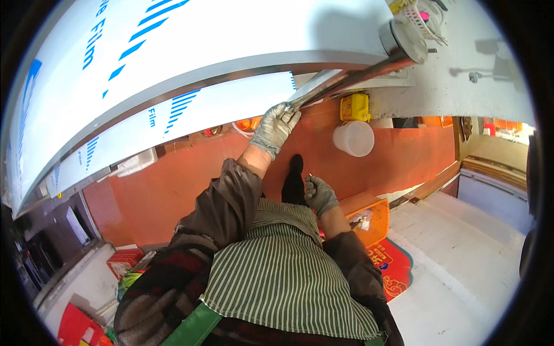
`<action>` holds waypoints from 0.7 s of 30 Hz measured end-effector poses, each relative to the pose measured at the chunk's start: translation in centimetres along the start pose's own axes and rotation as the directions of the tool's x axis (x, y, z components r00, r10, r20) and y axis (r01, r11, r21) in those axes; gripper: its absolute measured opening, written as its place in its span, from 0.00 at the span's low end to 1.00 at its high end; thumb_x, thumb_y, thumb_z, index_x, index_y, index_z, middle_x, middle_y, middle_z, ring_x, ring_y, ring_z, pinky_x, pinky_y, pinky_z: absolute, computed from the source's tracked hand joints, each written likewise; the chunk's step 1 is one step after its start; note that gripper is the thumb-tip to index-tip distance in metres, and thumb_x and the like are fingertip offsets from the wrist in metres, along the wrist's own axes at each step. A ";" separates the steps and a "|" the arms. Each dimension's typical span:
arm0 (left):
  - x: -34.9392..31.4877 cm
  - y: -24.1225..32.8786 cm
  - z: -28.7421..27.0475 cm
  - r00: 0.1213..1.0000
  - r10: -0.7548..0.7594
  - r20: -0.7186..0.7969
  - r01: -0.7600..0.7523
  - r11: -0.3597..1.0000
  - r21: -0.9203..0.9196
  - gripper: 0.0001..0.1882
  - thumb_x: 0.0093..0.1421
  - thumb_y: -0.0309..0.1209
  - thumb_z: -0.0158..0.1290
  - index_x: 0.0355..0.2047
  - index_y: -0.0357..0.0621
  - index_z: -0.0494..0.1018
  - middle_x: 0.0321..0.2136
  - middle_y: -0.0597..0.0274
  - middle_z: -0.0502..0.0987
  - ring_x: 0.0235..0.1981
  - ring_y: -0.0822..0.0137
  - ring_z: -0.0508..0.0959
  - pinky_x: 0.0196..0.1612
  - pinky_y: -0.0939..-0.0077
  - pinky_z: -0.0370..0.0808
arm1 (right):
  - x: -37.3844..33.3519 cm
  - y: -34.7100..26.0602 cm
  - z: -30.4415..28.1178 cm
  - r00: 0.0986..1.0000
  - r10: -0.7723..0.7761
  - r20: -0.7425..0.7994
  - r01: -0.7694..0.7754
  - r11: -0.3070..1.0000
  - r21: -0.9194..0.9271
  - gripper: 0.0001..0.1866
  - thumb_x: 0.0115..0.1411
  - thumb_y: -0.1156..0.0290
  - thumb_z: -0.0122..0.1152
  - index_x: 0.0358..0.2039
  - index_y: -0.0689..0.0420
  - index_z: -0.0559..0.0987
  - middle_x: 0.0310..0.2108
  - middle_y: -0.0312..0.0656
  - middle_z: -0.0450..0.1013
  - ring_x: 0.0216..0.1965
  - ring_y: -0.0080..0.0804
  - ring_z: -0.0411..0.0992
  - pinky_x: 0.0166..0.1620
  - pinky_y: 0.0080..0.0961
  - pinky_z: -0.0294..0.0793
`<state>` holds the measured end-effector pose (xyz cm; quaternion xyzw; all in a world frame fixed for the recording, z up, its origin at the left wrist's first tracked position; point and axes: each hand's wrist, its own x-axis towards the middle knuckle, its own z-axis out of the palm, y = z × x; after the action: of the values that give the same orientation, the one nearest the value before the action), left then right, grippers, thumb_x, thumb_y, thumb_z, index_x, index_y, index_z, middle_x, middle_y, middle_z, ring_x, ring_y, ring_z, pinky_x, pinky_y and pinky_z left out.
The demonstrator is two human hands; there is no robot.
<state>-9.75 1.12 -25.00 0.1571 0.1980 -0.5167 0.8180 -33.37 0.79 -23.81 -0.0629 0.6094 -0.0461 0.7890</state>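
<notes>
The right hand point(321, 195) could pass between two obstacles, the white bucket point(354, 138) and orange bin point(379, 225).

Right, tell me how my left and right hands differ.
The left hand is up at the metal bar; the right hand is lower, near the striped apron. The left hand's fingers look partly extended, while the right hand's are curled in, a small pale tip showing. Both wear greyish gloves.

There are two film-covered panels point(231, 34), two gray gloves point(273, 129), one striped apron point(285, 274), one yellow jug point(354, 108), one white bucket point(353, 139) at right, one red basket point(123, 260) near left and one white basket point(411, 15) far right.
</notes>
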 end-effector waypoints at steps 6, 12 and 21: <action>1.4 -0.6 -0.5 0.995 -0.044 -0.087 0.026 0.981 -0.192 0.13 0.54 0.31 0.59 0.37 0.40 0.69 0.35 0.54 0.73 0.37 0.61 0.75 0.44 0.68 0.78 | -1.1 -0.6 1.7 1.000 -0.011 0.004 0.012 0.992 -0.122 0.06 0.61 0.68 0.49 0.29 0.54 0.71 0.14 0.27 0.61 0.12 0.17 0.55 0.16 0.14 0.54; -0.3 -1.3 -0.2 0.985 0.111 -0.134 -0.103 0.993 0.065 0.27 0.52 0.39 0.62 0.50 0.47 0.66 0.48 0.52 0.68 0.47 0.61 0.72 0.48 0.67 0.75 | -2.2 -4.0 5.8 0.986 -0.114 0.123 0.149 0.928 -0.342 0.05 0.56 0.68 0.55 0.27 0.52 0.70 0.15 0.27 0.56 0.14 0.18 0.52 0.16 0.17 0.49; -5.6 1.0 -1.9 0.969 0.217 -0.116 -0.188 0.957 0.220 0.40 0.55 0.51 0.55 0.63 0.49 0.52 0.63 0.52 0.52 0.64 0.52 0.52 0.62 0.59 0.57 | -3.3 -7.5 11.3 0.925 -0.110 0.363 0.332 0.697 -0.635 0.10 0.63 0.61 0.49 0.32 0.52 0.73 0.16 0.31 0.64 0.14 0.21 0.57 0.20 0.22 0.57</action>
<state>-11.33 6.75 -23.84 0.2966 0.1823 -0.4356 0.8301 -23.23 -5.67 -16.66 -0.4298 0.4447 0.0970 0.7798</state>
